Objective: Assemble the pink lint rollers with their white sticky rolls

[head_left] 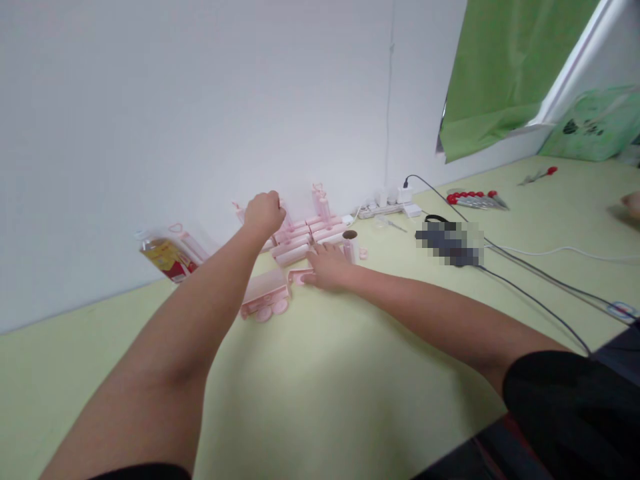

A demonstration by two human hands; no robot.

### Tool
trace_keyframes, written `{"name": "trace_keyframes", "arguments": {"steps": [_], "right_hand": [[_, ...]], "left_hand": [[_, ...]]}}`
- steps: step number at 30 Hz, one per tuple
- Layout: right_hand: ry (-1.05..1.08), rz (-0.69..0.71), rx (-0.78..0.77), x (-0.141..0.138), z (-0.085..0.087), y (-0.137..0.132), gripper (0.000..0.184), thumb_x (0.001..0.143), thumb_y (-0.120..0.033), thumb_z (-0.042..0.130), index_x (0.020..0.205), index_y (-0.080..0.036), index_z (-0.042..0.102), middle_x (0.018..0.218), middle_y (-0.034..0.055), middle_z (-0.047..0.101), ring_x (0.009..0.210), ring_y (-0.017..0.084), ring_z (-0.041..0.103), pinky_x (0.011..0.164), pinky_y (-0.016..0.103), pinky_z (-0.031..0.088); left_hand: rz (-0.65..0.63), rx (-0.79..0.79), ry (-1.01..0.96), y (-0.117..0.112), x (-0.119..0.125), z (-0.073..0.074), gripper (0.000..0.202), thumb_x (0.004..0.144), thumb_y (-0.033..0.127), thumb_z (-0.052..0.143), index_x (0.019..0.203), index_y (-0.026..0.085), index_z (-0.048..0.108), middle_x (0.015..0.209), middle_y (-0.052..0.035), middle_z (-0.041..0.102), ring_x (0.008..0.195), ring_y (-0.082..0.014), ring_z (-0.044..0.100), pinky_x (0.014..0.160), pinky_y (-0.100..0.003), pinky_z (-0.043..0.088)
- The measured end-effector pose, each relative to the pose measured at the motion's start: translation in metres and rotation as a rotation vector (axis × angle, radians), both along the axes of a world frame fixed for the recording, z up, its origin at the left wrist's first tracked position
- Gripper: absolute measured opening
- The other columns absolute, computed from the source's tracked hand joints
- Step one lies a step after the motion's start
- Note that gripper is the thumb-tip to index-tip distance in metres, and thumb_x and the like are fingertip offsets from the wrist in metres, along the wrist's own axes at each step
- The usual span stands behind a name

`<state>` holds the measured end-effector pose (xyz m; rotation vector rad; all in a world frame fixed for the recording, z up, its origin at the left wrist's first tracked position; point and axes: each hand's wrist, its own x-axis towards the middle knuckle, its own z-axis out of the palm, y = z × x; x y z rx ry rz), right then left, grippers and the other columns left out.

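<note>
Across the pale green table [350, 373], hard against the white wall [200, 100], a spread of pink plastic parts [305, 241], with a power strip [387, 208] and red-handled tools [475, 199] well off to the right. At the back of that spread, left hand [263, 212] clenched around an upright pink piece [286, 219]; nearer, right hand [327, 267] lying flat, fingers released and stretched out, tips touching a small pink part [299, 277] just beside the pink wheeled cart [265, 297]
</note>
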<state>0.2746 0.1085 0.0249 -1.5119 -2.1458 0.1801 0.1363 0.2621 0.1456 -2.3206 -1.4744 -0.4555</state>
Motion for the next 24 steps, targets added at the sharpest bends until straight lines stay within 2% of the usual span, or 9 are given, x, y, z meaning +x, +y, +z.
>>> {"name": "trace_keyframes", "arguments": {"steps": [3,5,8,13,15,18,21,24], "right_hand": [[-0.086,-0.015,0.006,-0.005,-0.005,0.005,0.065,0.088,-0.053,0.062,0.135,-0.009,0.055,0.147,0.0294,0.045,0.134,0.048,0.041,0.106,0.068,0.032],[-0.133,0.008,0.03,-0.007,-0.008,-0.002,0.062,0.088,-0.048,0.063,0.137,-0.012,0.053,0.151,0.0265,0.043,0.137,0.047,0.039,0.108,0.066,0.03],[-0.183,0.069,0.074,-0.009,-0.01,-0.017,0.054,0.088,-0.038,0.063,0.136,-0.015,0.053,0.145,0.021,0.049,0.134,0.041,0.041,0.11,0.061,0.031],[-0.211,0.142,0.125,-0.009,-0.009,-0.03,0.054,0.088,-0.033,0.063,0.138,-0.014,0.052,0.142,0.0198,0.052,0.131,0.039,0.042,0.109,0.059,0.033],[-0.205,0.154,0.138,-0.007,-0.01,-0.033,0.055,0.088,-0.033,0.062,0.139,-0.014,0.051,0.144,0.02,0.05,0.133,0.039,0.041,0.111,0.059,0.032],[-0.182,0.149,0.157,-0.004,-0.013,-0.038,0.053,0.09,-0.031,0.06,0.139,-0.014,0.052,0.148,0.0197,0.047,0.136,0.04,0.038,0.114,0.06,0.027],[-0.148,0.129,0.173,-0.003,-0.016,-0.045,0.048,0.092,-0.029,0.056,0.137,-0.014,0.053,0.151,0.0186,0.044,0.14,0.04,0.034,0.117,0.061,0.023],[-0.075,0.131,0.204,-0.003,-0.019,-0.049,0.046,0.092,-0.029,0.055,0.136,-0.015,0.054,0.152,0.0172,0.044,0.143,0.039,0.03,0.119,0.063,0.019]], "left_hand": [[-0.012,0.008,-0.017,0.002,0.005,-0.005,0.031,0.088,0.024,0.047,0.11,0.012,0.066,0.106,-0.0221,0.067,0.1,-0.0367,0.064,0.082,-0.046,0.049],[-0.028,0.003,-0.027,0.005,0.008,-0.008,0.031,0.089,0.024,0.046,0.111,0.013,0.065,0.109,-0.022,0.066,0.102,-0.0364,0.064,0.083,-0.045,0.048],[-0.059,-0.008,-0.041,0.007,0.012,-0.012,0.031,0.091,0.028,0.046,0.114,0.015,0.063,0.116,-0.0215,0.062,0.103,-0.0349,0.063,0.085,-0.045,0.048],[-0.09,-0.004,-0.099,0.01,0.01,-0.009,0.049,0.093,0.053,0.047,0.125,0.017,0.057,0.119,-0.0185,0.061,0.104,-0.0336,0.062,0.088,-0.044,0.047],[-0.049,0.035,-0.184,0.014,0.0,-0.003,0.057,0.095,0.061,0.038,0.129,0.018,0.054,0.12,-0.0171,0.061,0.106,-0.0336,0.061,0.091,-0.045,0.046],[0.076,0.106,-0.329,0.029,-0.024,0.006,0.054,0.1,0.053,0.026,0.135,0.019,0.05,0.131,-0.018,0.055,0.117,-0.0334,0.054,0.1,-0.047,0.041],[0.18,0.084,-0.352,0.049,-0.049,0.008,0.052,0.096,0.045,0.039,0.141,0.019,0.044,0.143,-0.0222,0.045,0.124,-0.0381,0.048,0.1,-0.053,0.041],[0.27,-0.047,-0.255,0.069,-0.066,0.004,0.062,0.089,0.052,0.051,0.141,0.019,0.045,0.144,-0.0276,0.042,0.129,-0.0452,0.045,0.096,-0.059,0.042]]}}
